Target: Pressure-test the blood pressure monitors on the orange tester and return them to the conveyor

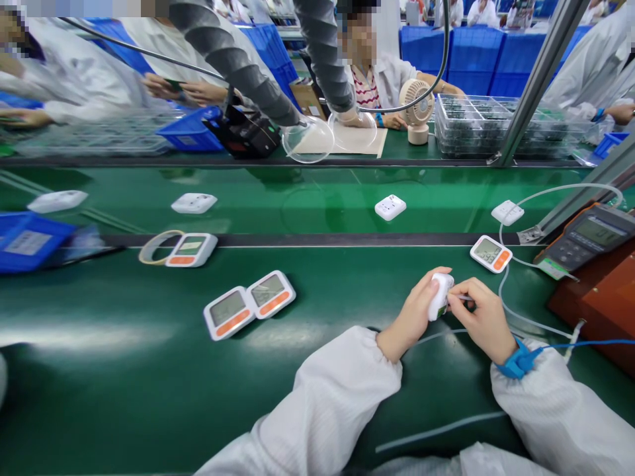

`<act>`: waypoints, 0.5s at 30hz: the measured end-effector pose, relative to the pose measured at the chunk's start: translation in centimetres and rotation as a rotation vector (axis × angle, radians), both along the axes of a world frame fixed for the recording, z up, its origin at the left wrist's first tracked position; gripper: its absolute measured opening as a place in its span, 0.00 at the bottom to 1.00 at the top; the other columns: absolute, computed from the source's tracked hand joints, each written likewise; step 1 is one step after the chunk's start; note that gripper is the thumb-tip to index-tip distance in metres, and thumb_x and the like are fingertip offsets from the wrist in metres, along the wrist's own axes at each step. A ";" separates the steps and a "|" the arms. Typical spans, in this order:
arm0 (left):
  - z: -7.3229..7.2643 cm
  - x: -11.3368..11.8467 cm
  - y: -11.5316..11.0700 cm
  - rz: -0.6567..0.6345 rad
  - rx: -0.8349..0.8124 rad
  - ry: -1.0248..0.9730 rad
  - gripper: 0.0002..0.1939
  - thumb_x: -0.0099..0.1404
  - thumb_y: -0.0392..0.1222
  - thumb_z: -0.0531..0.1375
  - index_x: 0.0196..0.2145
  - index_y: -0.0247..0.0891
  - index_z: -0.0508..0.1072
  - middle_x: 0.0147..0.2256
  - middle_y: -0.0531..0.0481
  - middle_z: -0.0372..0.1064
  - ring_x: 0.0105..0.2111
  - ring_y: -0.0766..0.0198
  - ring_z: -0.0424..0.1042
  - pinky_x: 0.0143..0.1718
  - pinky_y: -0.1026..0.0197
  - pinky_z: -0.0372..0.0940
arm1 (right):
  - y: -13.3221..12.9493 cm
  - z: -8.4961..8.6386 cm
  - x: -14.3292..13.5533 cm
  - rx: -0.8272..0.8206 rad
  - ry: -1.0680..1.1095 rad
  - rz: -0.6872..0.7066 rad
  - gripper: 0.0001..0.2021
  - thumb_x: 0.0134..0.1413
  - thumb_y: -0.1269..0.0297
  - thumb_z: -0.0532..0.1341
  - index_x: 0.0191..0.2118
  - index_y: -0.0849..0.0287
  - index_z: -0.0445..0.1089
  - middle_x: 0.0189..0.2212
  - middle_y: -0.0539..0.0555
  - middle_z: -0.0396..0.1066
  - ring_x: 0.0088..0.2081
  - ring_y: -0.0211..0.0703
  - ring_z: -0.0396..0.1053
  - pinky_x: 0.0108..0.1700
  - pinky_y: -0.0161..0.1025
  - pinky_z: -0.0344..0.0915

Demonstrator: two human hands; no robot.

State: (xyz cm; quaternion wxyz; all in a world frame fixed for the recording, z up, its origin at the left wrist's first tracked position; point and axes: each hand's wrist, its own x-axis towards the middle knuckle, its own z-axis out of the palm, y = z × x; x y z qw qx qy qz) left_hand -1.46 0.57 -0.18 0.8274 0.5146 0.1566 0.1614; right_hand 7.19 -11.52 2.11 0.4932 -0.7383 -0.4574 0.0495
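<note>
My left hand [414, 311] grips a small white electronic unit [440, 297] tilted on edge above the green bench. With fingers pinched at the unit's right side, my right hand [479, 314] holds the end of a thin pale tube [465, 298]; exactly how its tip meets the unit is hidden. A blue wrist strap [520, 360] circles my right wrist. Just beyond the right hand lies a white display unit with orange buttons [491, 254]. Further left, two similar display units [229, 313] [270, 294] touch at their edges.
A handheld meter [598, 228] with a screen leans on a brown box [602, 304] at right, pale tubing around it. Several white units, one here [390, 207], lie on the green strip beyond the dark ledge. A tape roll [149, 248] touches another display unit [192, 250]. Co-workers sit opposite.
</note>
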 end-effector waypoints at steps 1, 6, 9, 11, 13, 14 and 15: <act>0.0 0.0 0.0 0.006 0.011 0.002 0.26 0.66 0.59 0.58 0.52 0.37 0.70 0.40 0.47 0.68 0.36 0.63 0.66 0.38 0.62 0.61 | 0.0 0.0 0.0 0.005 -0.001 0.017 0.07 0.61 0.70 0.59 0.31 0.56 0.69 0.29 0.49 0.69 0.30 0.37 0.67 0.31 0.34 0.62; 0.1 -0.1 0.0 0.007 0.068 0.025 0.27 0.67 0.59 0.56 0.53 0.37 0.70 0.43 0.46 0.69 0.40 0.60 0.67 0.41 0.61 0.62 | -0.1 0.1 -0.1 0.027 -0.042 0.040 0.07 0.61 0.72 0.60 0.31 0.56 0.68 0.29 0.48 0.68 0.31 0.37 0.67 0.33 0.34 0.62; 0.1 -0.4 -0.1 0.024 0.156 0.044 0.27 0.67 0.60 0.55 0.53 0.36 0.70 0.45 0.44 0.69 0.42 0.59 0.67 0.43 0.60 0.63 | -0.1 0.0 -0.4 0.039 -0.076 0.040 0.07 0.61 0.73 0.59 0.32 0.56 0.67 0.29 0.48 0.68 0.32 0.37 0.67 0.35 0.34 0.63; 0.1 -0.6 -0.3 0.049 0.213 0.042 0.27 0.68 0.61 0.54 0.53 0.37 0.70 0.46 0.44 0.69 0.44 0.57 0.67 0.46 0.59 0.63 | -0.1 0.0 -0.5 0.047 -0.110 0.042 0.07 0.61 0.74 0.59 0.33 0.56 0.67 0.29 0.48 0.68 0.32 0.37 0.67 0.35 0.35 0.63; 0.0 -0.7 -0.4 0.061 0.245 0.032 0.27 0.68 0.61 0.53 0.52 0.37 0.70 0.48 0.44 0.68 0.46 0.56 0.67 0.48 0.58 0.62 | -0.1 0.1 -0.6 0.050 -0.137 0.043 0.06 0.61 0.74 0.60 0.33 0.56 0.67 0.29 0.48 0.68 0.32 0.37 0.67 0.36 0.35 0.63; 0.0 -0.8 -0.4 0.061 0.251 0.025 0.27 0.68 0.62 0.53 0.53 0.38 0.70 0.49 0.43 0.68 0.46 0.56 0.67 0.50 0.57 0.62 | -0.1 0.1 -0.6 0.052 -0.144 0.040 0.06 0.60 0.74 0.60 0.33 0.56 0.67 0.29 0.48 0.69 0.32 0.37 0.67 0.36 0.35 0.63; 0.0 -0.8 -0.4 0.057 0.250 0.021 0.27 0.68 0.62 0.53 0.53 0.38 0.69 0.49 0.43 0.68 0.47 0.56 0.67 0.50 0.57 0.62 | -0.1 0.2 -0.6 0.056 -0.146 0.034 0.06 0.60 0.74 0.60 0.33 0.56 0.67 0.29 0.48 0.69 0.32 0.37 0.67 0.36 0.35 0.64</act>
